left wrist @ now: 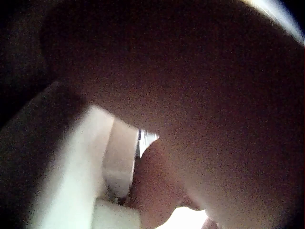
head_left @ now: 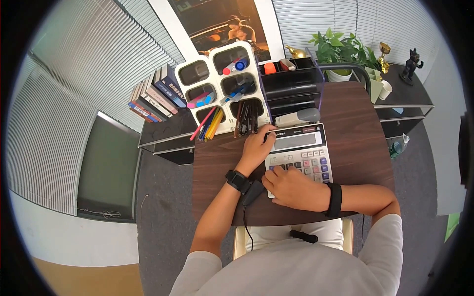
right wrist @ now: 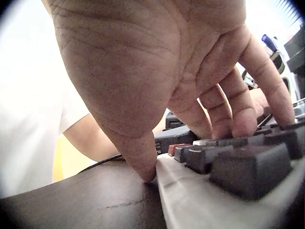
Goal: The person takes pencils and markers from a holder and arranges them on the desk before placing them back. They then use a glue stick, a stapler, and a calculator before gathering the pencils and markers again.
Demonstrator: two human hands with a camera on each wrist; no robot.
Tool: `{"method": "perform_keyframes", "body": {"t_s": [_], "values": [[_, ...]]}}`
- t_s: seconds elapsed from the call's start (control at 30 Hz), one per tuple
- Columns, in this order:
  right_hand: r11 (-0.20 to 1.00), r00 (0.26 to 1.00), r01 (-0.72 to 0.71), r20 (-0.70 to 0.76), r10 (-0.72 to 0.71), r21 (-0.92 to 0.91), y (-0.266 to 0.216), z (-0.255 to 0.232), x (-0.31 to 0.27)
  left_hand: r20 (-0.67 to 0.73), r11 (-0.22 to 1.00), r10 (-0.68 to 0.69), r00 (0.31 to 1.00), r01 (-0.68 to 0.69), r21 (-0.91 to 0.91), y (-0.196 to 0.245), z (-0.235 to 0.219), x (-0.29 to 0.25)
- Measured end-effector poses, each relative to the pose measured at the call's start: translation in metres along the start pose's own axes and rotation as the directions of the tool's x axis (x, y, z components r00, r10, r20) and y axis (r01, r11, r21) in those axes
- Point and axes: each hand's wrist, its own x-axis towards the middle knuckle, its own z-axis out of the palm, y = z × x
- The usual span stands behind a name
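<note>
A large desk calculator (head_left: 316, 161) lies on the brown table in front of the person, its display at the far end. At its upper left corner, my left hand (head_left: 253, 152) grips the edge, thumb and forefinger over the corner; the left wrist view is dark and mostly filled by that hand (left wrist: 214, 114). My right hand (head_left: 302, 190) is over the lower left keys. In the right wrist view its fingers (right wrist: 244, 123) reach down to the dark keys (right wrist: 250, 167), and the thumb (right wrist: 143, 160) points down beside the calculator's near edge. Part of the keypad is hidden under this hand.
Behind the calculator stand a white pen organizer (head_left: 230, 91) with pencils and markers and a black desk rack (head_left: 291, 86). A grey-and-white object (head_left: 297, 117) lies just beyond the display. Books (head_left: 160, 93) stand back left; a potted plant (head_left: 339, 75) stands back right.
</note>
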Motion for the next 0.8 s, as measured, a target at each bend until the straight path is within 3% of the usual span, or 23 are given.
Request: {"method": "perform_keyframes", "body": {"t_s": [0.07,0.23,0.3,0.37,0.47,0.53,0.8], "values": [[1.000,1.000,-0.003,-0.008,0.003,-0.007,0.000,0.001,0.000,-0.028,0.999,0.041,0.999,-0.041,0.002,-0.002,0.001,0.000],[1.000,1.000,-0.015,-0.012,0.014,-0.014,0.000,0.003,0.000,0.015,0.999,-0.031,0.999,0.031,0.014,0.001,-0.001,0.000],[1.000,1.000,-0.016,-0.008,0.016,-0.020,0.000,0.006,0.000,-0.034,1.000,0.019,0.999,-0.019,-0.004,-0.002,0.002,0.000],[0.998,0.992,0.008,-0.125,-0.017,-0.067,0.001,0.008,0.001,-0.039,1.000,0.025,0.999,-0.025,-0.003,-0.002,0.003,0.000],[1.000,1.000,-0.021,0.002,0.021,-0.020,-0.001,0.005,0.001,-0.043,0.999,0.050,0.998,-0.050,0.008,0.002,0.000,0.000],[1.000,1.000,-0.017,0.006,0.018,-0.025,0.000,0.004,0.001,0.027,0.998,-0.056,0.998,0.056,0.003,0.006,-0.003,-0.001],[1.000,1.000,-0.013,0.004,0.013,-0.024,0.000,0.005,0.001,0.022,0.999,-0.045,0.999,0.045,0.010,0.007,-0.003,-0.001]]}}
